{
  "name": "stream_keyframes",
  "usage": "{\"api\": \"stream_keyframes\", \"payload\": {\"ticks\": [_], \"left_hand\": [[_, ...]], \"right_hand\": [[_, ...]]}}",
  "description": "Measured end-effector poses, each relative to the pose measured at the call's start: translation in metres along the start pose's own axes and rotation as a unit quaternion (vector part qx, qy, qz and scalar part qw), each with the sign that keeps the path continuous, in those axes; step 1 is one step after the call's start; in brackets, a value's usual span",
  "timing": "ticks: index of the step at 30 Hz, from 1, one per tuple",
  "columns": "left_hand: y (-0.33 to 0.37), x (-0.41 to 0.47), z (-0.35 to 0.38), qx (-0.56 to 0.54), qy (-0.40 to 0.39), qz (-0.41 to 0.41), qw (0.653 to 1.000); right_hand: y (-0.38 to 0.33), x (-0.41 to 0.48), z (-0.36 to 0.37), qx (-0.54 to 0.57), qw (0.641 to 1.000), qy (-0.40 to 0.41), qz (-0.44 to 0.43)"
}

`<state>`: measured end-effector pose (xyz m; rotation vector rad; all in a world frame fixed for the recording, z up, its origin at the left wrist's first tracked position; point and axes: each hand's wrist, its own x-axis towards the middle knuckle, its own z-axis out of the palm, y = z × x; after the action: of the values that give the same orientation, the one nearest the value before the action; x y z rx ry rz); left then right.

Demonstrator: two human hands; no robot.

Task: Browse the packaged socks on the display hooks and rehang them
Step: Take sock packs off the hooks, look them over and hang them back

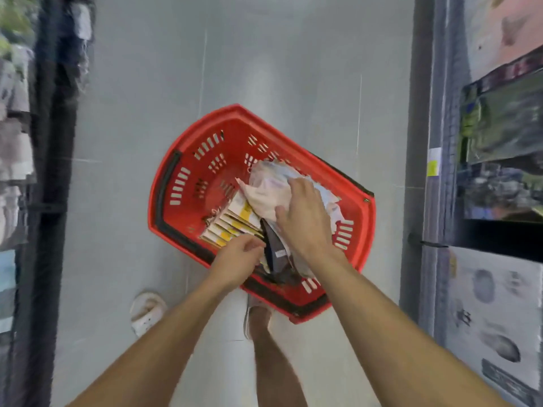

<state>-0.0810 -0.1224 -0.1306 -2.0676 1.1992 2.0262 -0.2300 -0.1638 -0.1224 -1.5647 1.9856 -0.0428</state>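
Note:
A red shopping basket (pixel 188 171) stands on the grey floor below me. Inside lie several sock packs: a row with white and yellow card headers (pixel 232 223), a pale pink pack in clear wrap (pixel 266 189) and a dark grey pack (pixel 276 254) standing on edge. My right hand (pixel 305 215) lies over the pink pack, fingers spread and slightly bent on it. My left hand (pixel 239 258) has its fingers curled at the dark pack's edge, next to the yellow-header packs; the view is blurred, and whether it pinches a pack is unclear.
Display racks line both sides of the aisle: hanging packaged goods at the left (pixel 14 142), packaged items and boxes on shelves at the right (pixel 499 142). My feet, one in a white slipper (pixel 147 311), stand just behind the basket.

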Motion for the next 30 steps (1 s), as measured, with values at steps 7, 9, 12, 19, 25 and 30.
{"api": "stream_keyframes", "payload": {"ticks": [7, 9, 12, 19, 25, 30], "left_hand": [[-0.027, 0.056, -0.001, -0.009, -0.004, -0.026, 1.0], [-0.031, 0.06, -0.006, -0.016, -0.002, -0.036, 0.999], [-0.033, 0.062, -0.012, -0.029, 0.002, -0.039, 0.999], [-0.029, 0.058, -0.013, -0.018, -0.002, -0.04, 0.999], [-0.025, 0.052, -0.012, -0.028, 0.002, -0.047, 0.998], [0.001, 0.034, -0.005, -0.272, -0.041, -0.01, 0.961]], "right_hand": [[0.018, 0.068, 0.069, -0.114, 0.99, -0.048, 0.072], [0.023, 0.07, 0.076, -0.128, 0.987, -0.039, 0.084], [0.026, 0.068, 0.082, -0.134, 0.987, -0.004, 0.092], [0.034, 0.088, 0.073, -0.151, 0.97, -0.099, 0.161], [0.031, 0.062, 0.059, -0.109, 0.992, -0.05, 0.031], [0.008, -0.002, 0.047, -0.098, 0.992, 0.075, -0.032]]}}
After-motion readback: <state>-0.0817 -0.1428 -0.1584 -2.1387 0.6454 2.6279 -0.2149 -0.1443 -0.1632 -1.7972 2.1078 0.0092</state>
